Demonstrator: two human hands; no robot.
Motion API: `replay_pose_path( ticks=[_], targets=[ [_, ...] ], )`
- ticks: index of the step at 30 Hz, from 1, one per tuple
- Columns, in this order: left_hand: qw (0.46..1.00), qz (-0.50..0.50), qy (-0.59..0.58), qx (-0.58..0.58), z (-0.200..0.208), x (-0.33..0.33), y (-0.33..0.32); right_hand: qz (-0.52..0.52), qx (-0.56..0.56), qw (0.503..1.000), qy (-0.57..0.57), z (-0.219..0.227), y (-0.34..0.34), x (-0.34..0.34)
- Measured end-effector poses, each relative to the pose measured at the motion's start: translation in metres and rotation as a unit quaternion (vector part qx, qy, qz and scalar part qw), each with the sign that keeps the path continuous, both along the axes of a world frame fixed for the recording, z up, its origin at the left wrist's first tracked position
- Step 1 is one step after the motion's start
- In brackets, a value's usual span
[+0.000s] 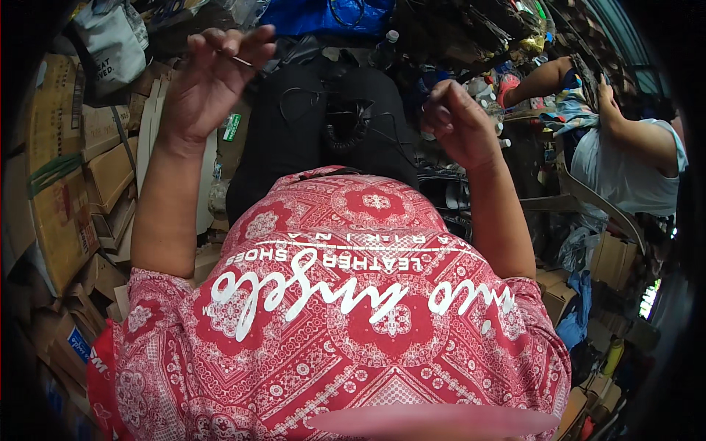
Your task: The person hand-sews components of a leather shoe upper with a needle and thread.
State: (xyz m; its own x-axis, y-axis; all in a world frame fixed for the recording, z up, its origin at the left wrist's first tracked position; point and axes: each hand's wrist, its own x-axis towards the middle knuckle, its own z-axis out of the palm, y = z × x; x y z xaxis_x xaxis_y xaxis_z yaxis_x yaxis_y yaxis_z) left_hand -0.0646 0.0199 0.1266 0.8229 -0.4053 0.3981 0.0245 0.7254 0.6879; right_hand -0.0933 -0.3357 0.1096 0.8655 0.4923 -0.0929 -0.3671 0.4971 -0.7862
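Note:
My left hand (209,92) is raised at the upper left, its fingers bent round a thin, pale, needle-like stick (241,61) that shows between them. Opposite it, my right hand (465,123) is up beside my right knee with the fingers curled in and the thumb against them. Whatever it may hold is hidden. Between the hands, a coiled black cord (350,134) lies on my lap over black trousers (279,140). A thin black strand (300,90) loops over my left thigh. Neither hand touches the cord.
Flattened cardboard boxes (110,169) are stacked at my left, below a grey bag (110,44). Ahead are a blue plastic sheet (323,16) and a dark bottle (385,48). Another person in a white shirt (629,173) sits at the right near plastic bottles and clutter.

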Motion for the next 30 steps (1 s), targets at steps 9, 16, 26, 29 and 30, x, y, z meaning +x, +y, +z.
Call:
replay_pose_path(
  ticks=[9,16,26,29,30],
  targets=[
    [0.772,-0.015,-0.128,0.623,0.003,-0.027,0.024,0.081,-0.545,0.802,-0.230,-0.016,-0.005,-0.020],
    [0.481,0.339,-0.123,0.799,0.051,-0.007,0.231,-0.115,-0.766,0.623,-0.114,-0.025,-0.237,-0.040],
    [0.590,0.297,-0.141,0.737,-0.027,0.000,0.114,0.217,-0.790,0.573,-0.025,-0.075,-0.257,-0.056],
    [0.762,0.120,-0.167,0.615,-0.034,-0.005,-0.011,0.106,-0.689,0.691,-0.190,-0.045,-0.106,-0.035],
    [0.780,0.087,-0.199,0.587,-0.039,-0.003,-0.034,0.042,-0.616,0.773,-0.143,-0.023,-0.060,-0.028]
  ],
)
